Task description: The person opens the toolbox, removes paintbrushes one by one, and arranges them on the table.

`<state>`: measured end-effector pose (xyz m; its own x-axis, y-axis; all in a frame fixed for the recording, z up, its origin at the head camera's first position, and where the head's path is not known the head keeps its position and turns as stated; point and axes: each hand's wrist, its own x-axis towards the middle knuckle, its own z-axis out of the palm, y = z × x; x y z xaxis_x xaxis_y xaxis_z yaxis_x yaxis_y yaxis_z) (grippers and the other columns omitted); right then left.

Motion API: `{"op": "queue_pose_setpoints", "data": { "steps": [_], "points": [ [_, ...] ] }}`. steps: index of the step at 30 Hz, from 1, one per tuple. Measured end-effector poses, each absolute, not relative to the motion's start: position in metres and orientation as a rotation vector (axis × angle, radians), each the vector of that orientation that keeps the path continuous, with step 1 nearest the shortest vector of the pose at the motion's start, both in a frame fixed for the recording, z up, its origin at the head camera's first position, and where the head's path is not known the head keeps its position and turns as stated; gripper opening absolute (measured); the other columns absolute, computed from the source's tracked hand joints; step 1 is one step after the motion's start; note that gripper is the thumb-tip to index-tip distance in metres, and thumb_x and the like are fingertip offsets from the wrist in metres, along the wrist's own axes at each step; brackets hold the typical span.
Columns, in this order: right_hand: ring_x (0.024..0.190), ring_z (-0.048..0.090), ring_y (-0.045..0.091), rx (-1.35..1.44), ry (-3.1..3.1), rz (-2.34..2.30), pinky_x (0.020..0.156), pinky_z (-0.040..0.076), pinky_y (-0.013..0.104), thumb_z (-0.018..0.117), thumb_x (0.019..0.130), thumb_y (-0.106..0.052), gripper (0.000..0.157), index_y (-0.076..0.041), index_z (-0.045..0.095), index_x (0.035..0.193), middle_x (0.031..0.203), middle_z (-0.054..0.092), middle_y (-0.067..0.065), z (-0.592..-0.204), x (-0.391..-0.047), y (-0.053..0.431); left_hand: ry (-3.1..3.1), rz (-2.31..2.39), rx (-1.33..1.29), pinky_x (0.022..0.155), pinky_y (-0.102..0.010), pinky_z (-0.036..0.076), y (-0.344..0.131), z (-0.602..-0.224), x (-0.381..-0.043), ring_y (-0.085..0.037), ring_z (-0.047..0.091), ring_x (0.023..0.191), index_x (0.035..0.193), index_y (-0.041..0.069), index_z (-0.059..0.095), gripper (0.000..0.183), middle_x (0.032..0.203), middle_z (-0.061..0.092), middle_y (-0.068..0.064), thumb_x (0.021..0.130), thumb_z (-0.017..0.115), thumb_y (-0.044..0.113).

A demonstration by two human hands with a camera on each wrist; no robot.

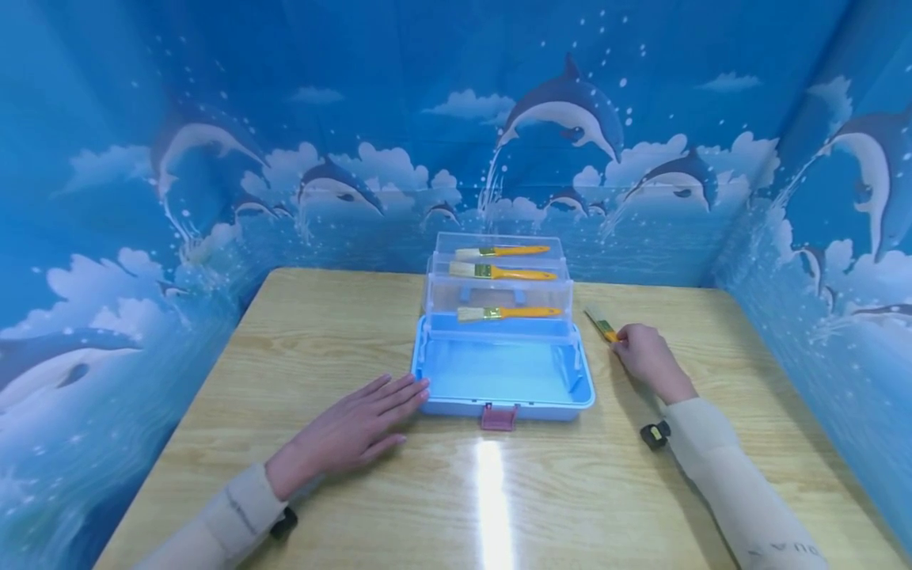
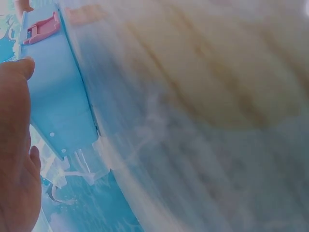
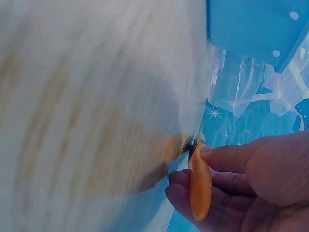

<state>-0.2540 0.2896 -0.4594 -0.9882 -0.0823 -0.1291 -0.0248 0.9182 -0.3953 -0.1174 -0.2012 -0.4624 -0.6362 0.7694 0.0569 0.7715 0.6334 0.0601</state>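
A blue storage box (image 1: 506, 412) stands open mid-table, its clear tiered trays raised at the back. Three paintbrushes with orange handles lie on those tiers: a top one (image 1: 523, 250), a middle one (image 1: 523, 275) and a lower one (image 1: 527, 313). My right hand (image 1: 650, 358) pinches the orange handle of another paintbrush (image 3: 201, 188) to the right of the box, its pale bristles pointing away from me, low over the table. With fingers straight, my left hand (image 1: 349, 427) rests at the box's front left corner, fingertips at the rim. A pink latch (image 1: 499, 417) hangs at the front.
The wood-grain table (image 1: 342, 332) is enclosed at the back and sides by a blue curtain (image 1: 399, 95) printed with dolphins. A bright strip of reflected light crosses the tabletop in front of the box. Each wrist carries a small black camera.
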Motion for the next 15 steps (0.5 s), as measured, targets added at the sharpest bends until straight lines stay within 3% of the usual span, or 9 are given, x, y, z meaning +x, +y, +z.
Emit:
{"op": "queue_pose_setpoints", "data": {
  "steps": [6,15],
  "points": [
    [0.087,0.065,0.034,-0.037,2.907,-0.594,0.075,0.059,0.046,0.057,0.100,-0.009,0.030,0.017,0.061,0.115,0.111,0.066,0.034,-0.456,-0.254,0.285,-2.780,-0.142,-1.356,0.128,-0.043,0.017,-0.198,-0.463,-0.118,-0.019,0.019,0.156,0.164,0.019,0.020,0.066,0.171,0.016,0.004,0.107,0.049,0.038],
    [0.072,0.061,0.025,0.017,2.874,-0.631,0.059,0.054,0.031,0.056,0.099,-0.009,0.025,0.015,0.064,0.104,0.093,0.066,0.025,-0.456,-0.257,0.278,-2.802,-0.122,-1.345,0.129,-0.044,0.017,-0.198,-0.463,-0.119,-0.017,0.016,0.157,0.164,0.021,0.016,0.065,0.171,0.013,0.005,0.108,0.045,0.040]
  ]
}}
